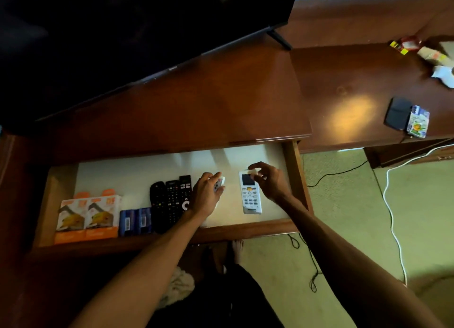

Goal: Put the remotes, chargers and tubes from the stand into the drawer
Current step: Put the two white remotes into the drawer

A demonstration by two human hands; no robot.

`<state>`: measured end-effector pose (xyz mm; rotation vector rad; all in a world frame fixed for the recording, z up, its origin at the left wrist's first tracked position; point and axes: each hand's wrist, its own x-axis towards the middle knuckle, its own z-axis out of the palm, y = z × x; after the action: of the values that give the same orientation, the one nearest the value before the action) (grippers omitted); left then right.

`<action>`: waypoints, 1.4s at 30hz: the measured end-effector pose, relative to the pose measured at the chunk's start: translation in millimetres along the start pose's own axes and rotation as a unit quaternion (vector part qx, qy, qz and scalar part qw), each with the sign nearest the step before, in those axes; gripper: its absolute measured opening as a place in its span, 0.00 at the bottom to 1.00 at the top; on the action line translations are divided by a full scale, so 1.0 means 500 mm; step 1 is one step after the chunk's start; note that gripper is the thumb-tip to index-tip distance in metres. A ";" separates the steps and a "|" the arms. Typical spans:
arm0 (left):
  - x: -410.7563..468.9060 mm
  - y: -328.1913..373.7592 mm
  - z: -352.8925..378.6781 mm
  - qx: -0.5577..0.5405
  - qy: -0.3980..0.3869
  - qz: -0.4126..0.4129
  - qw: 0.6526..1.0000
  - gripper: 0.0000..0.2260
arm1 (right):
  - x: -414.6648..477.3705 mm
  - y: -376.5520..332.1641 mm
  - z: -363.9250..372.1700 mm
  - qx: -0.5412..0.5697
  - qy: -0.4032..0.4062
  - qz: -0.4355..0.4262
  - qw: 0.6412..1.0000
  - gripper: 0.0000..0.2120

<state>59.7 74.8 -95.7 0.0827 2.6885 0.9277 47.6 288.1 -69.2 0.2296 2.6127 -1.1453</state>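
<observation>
The open wooden drawer (298, 180) has a pale lining. Inside lie two orange charger boxes (87, 217), blue tubes (135, 221) and three black remotes (170, 202) side by side. My left hand (207, 192) grips a small white remote (219, 183) over the drawer's middle. A white air-conditioner remote (250, 194) lies flat to the right. My right hand (266, 178) touches its top end, fingers curled around the tip.
A black TV (122, 33) stands on the stand top (221, 106). On the lower desk to the right are a black wallet (397, 112), a small printed pack (418, 121) and packets (417, 50). Black and white cables (390, 205) trail on the green carpet.
</observation>
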 end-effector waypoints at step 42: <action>-0.015 -0.079 0.053 0.309 -0.143 0.046 0.939 0.25 | 0.039 0.096 0.188 0.073 -0.076 0.045 0.993 0.21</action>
<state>76.4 58.2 -137.8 0.4412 2.6015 0.0444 59.0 251.5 -169.4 0.2752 2.3653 -1.2714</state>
